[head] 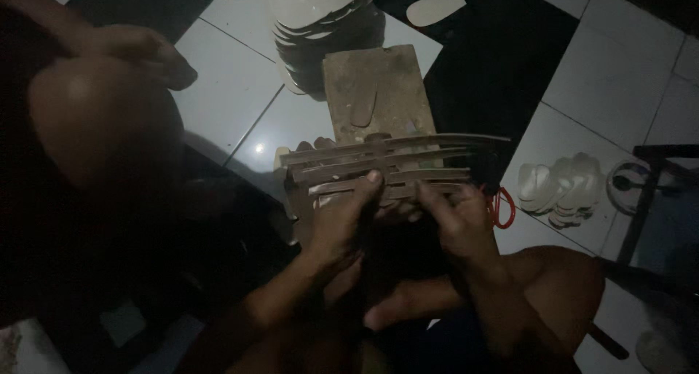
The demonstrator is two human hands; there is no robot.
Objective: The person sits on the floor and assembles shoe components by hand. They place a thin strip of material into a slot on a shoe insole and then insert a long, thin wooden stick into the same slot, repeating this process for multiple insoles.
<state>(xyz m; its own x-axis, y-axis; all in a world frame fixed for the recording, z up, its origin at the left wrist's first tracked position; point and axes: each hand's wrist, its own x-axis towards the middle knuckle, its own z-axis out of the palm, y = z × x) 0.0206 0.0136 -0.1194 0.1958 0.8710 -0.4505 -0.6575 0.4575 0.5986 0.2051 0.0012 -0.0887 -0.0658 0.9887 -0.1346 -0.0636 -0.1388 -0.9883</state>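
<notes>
Both of my hands grip a bundle of thin, flat wooden strips [378, 163], stacked and fanned out horizontally in the middle of the view. My left hand [342, 221] grips the bundle from below, thumb pressed on top of the strips. My right hand [455, 217] pinches the strips near their middle right. The strips' right ends curve slightly and stick out past my hands. The scene is dim and my knees frame the view.
A worn wooden block [375, 90] lies on the white tile floor [604, 68] just beyond the strips. Stacks of pale curved cut-outs [320, 17] lie behind it, more pale pieces [564, 188] at right. A red loop [504, 208] lies by my right hand. A dark stool frame [655, 192] stands far right.
</notes>
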